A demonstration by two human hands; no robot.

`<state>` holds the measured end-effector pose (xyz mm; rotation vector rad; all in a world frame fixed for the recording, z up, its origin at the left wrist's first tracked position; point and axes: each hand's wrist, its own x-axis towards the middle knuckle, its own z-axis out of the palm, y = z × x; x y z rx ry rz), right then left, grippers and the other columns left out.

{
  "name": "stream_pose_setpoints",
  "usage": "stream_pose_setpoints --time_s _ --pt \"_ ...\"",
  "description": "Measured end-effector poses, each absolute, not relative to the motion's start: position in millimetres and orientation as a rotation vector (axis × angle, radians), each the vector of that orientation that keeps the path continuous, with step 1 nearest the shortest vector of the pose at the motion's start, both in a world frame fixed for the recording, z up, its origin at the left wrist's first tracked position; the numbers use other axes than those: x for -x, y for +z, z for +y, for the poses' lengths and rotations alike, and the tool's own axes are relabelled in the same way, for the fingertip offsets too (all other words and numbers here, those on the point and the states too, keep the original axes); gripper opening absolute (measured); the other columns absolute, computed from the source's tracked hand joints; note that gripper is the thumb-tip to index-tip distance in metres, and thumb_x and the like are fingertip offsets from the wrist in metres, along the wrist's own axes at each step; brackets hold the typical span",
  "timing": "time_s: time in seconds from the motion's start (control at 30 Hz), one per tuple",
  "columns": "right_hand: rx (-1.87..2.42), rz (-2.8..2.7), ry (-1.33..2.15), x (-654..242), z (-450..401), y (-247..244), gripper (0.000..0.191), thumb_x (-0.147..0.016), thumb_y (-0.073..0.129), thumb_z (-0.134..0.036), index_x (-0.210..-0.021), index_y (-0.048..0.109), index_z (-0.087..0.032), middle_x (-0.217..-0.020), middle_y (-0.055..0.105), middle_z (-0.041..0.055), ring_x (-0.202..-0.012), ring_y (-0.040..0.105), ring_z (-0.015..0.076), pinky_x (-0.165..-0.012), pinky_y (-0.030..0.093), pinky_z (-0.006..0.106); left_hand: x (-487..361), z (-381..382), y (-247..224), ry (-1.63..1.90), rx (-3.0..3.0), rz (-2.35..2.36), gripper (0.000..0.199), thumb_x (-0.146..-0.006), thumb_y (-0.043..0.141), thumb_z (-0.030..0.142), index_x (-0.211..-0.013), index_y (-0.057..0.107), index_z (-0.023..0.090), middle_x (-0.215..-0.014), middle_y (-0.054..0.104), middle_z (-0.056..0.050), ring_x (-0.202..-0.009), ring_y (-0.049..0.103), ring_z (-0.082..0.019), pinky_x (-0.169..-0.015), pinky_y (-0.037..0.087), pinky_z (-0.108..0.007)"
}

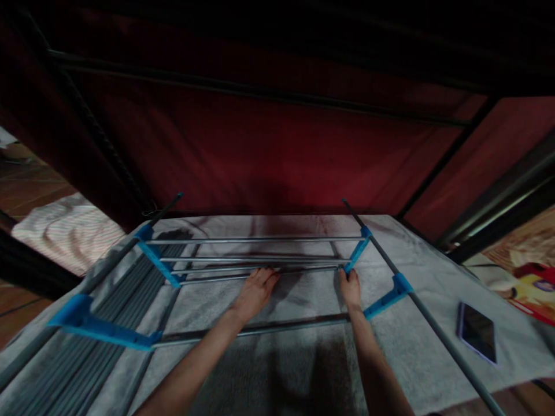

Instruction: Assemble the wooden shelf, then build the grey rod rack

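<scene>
A partly joined rack of grey metal tubes and blue plastic brackets stands on a pale cloth. My left hand (256, 289) is closed over the nearest tube (310, 269) of the far tier, around its middle. At that tube's right end my right hand (350, 287) grips it beside the lower tip of the far right blue bracket (359, 249); the fingertips are partly hidden. Opposite is the far left blue bracket (158, 257), where the tube's other end meets. A lower crossbar (295, 326) runs under my forearms between the near left bracket (104, 323) and the near right bracket (388, 297).
Several loose grey tubes (108, 323) lie bundled on the cloth (243, 375) at the left. A phone (477, 332) rests on the right. Dark red panels (277, 156) with black bars rise behind. A red and yellow package (535, 292) is at the far right.
</scene>
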<state>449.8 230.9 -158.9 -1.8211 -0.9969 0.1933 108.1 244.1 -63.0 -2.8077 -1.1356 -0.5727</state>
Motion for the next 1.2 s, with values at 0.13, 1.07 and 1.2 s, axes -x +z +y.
stream_pose_setpoints --time_s 0.13,1.07,1.2 --pt "1.797 -0.955 0.18 -445.2 235.3 -150.5 0.046 -0.084 0.048 -0.056 -0.1 0.059 -0.015 -0.1 0.066 0.0173 -0.098 0.06 0.0292 -0.088 0.045 0.041 -112.6 243.1 -62.1 -0.587 2.76 -1.057 0.036 -0.095 0.038 0.013 -0.121 0.062 0.019 -0.117 0.065 -0.01 -0.104 0.058 -0.022 -0.091 0.045 -0.038" --pt "1.732 -0.943 0.111 -450.7 250.5 -124.8 0.034 -0.083 0.041 -0.036 -0.105 0.059 -0.018 -0.098 0.068 0.0131 -0.092 0.061 0.0262 -0.084 0.045 0.039 -183.8 287.8 -30.9 -0.34 2.817 -1.009 0.031 -0.095 0.04 0.017 -0.122 0.056 0.018 -0.109 0.067 -0.011 -0.099 0.063 -0.021 -0.086 0.047 -0.034" --pt "1.802 -0.971 0.111 -455.0 249.3 -127.3 0.039 -0.083 0.039 -0.04 -0.107 0.059 -0.016 -0.101 0.067 0.0165 -0.095 0.061 0.0285 -0.084 0.044 0.04 -164.7 283.1 -26.4 -0.368 2.789 -1.058 0.031 -0.097 0.041 0.022 -0.125 0.055 0.02 -0.11 0.067 -0.01 -0.1 0.063 -0.021 -0.092 0.043 -0.037"
